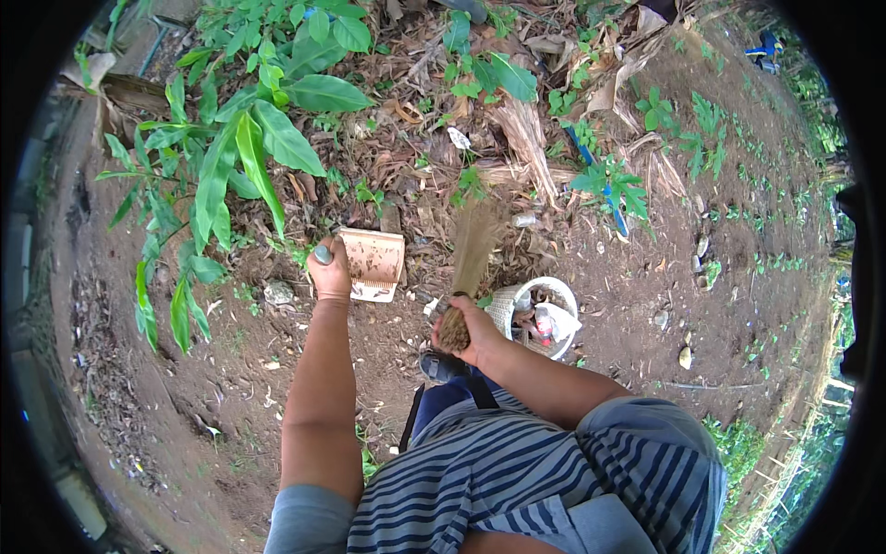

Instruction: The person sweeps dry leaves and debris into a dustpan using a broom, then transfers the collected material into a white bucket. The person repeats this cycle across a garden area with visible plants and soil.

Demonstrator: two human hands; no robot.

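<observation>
My left hand (332, 271) grips the handle of a dustpan (377, 257), and the handle's grey end (323, 255) shows above my fist. Brown specks lie on the pan's pale pink surface, which has a row of teeth along one side. In my right hand (477, 331) is a stick broom (477, 239), held around its thick bound end, with its blurred bristles pointing away from me over the leaf litter. Close beside that hand, a white woven plastic basket (504, 308) holds a white plastic bag (564, 322), a red-labelled item and other litter.
A leafy green plant (235, 152) leans in at the upper left. Dry leaves and a piece of dried plant stalk (522, 142) cover the ground ahead. A blue strip (615, 208) lies right of them. Stones (685, 357) dot the bare soil. My shoe (441, 367) is beside the basket.
</observation>
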